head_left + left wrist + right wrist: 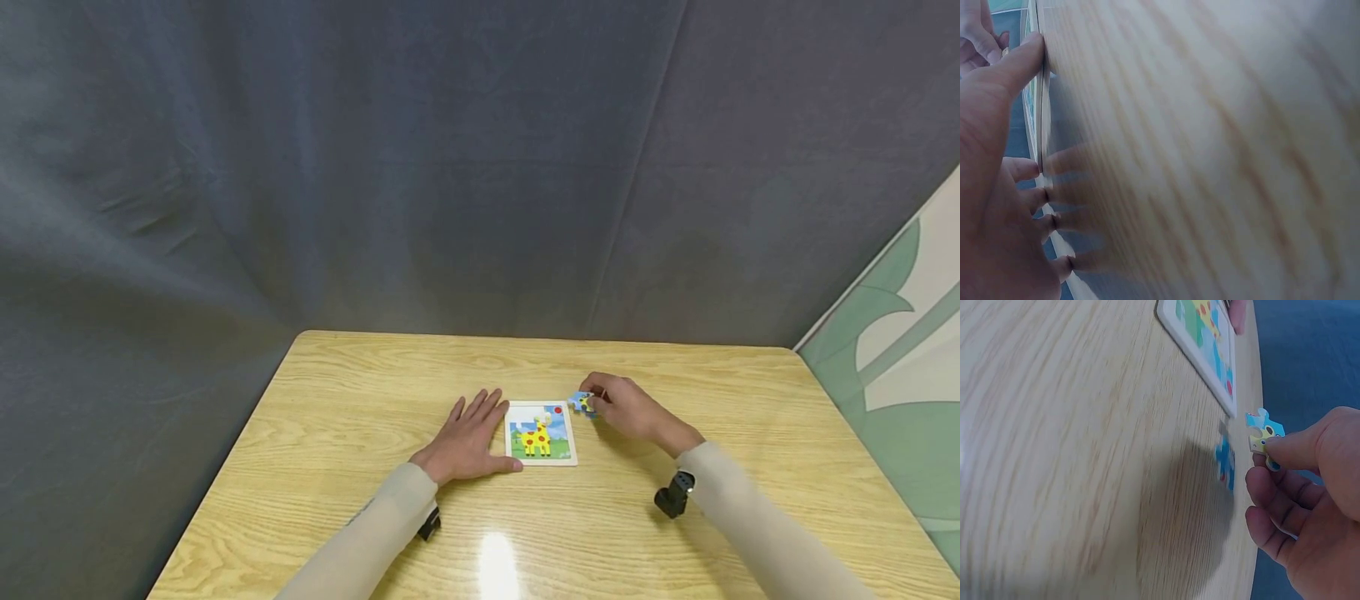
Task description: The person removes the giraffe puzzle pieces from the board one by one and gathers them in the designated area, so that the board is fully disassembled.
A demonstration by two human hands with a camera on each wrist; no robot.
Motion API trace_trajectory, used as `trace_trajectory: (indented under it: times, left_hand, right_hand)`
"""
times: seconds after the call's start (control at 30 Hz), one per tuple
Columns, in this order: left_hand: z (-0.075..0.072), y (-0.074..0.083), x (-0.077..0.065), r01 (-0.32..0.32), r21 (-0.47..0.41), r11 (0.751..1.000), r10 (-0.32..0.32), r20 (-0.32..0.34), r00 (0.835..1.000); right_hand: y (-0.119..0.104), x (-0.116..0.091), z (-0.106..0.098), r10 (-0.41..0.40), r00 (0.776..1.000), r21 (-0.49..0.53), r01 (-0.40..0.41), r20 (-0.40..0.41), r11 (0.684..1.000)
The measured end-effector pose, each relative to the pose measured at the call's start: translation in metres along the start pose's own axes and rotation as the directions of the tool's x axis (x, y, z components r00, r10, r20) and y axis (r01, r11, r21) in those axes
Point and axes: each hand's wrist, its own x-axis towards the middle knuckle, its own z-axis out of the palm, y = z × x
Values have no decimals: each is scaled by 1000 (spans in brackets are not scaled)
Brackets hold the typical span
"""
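Right hand (628, 408) pinches a puzzle piece (1267, 429) above the table (337, 425). Left hand (467, 443), spread and unclenched, touches the puzzle board (551, 462), which lies between both hands.

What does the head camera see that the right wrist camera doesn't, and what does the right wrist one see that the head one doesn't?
Only the head view shows both pale sleeves, the black wrist gadgets and the green-and-white panel. Only the right wrist view shows a blue reflection of the puzzle piece on the wooden table. Both show the right hand pinching that piece, the giraffe board and at least part of the left hand.
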Motion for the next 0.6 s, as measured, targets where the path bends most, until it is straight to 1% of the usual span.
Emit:
trace_trajectory:
  times: [0.43,0.6]
  left_hand:
    - [-1,2,-1,3,-10,1000,-3,-3,1000]
    - [-1,2,-1,3,-20,1000,-3,-1,1000]
  right_hand:
    - [20,-17,-15,25,1000,-22,-25,-13,999]
    - [29,-21,-19,51,999,-34,-51,-14,998]
